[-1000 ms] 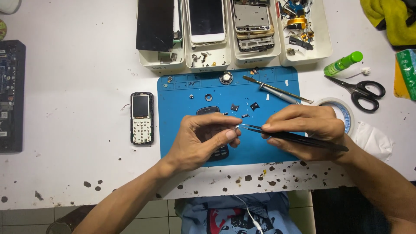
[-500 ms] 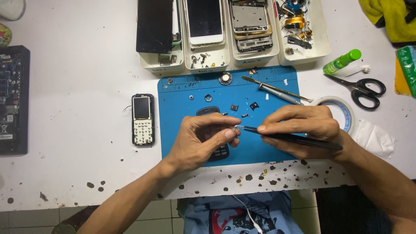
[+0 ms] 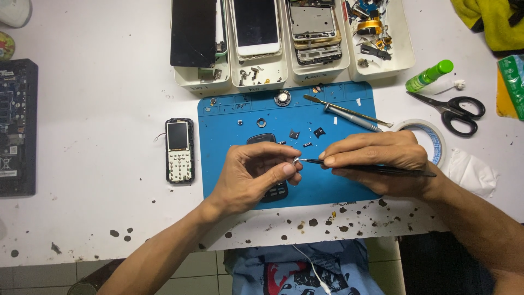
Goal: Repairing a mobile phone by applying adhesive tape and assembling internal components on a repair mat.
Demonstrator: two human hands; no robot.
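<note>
Little has moved since the earlier frames: both hands stay over the blue mat, and the tweezers' tips have stayed at the left fingertips. The left hand is closed, thumb and forefinger pinching a tiny pale part, too small to tell what it is. The right hand is clamped on black tweezers, whose tips touch that pale part between the two hands. Under the left hand, a dark phone body lies on the mat, mostly hidden by the fingers. Small loose parts and a round speaker are scattered on the upper mat, and a metal pry tool lies tilted near its top right. Left of the mat, on the white desk, rests a stripped keypad phone. Along the far edge stand white trays holding phones and parts. To the right are a tape roll, black scissors, a green bottle and a crumpled tissue.
</note>
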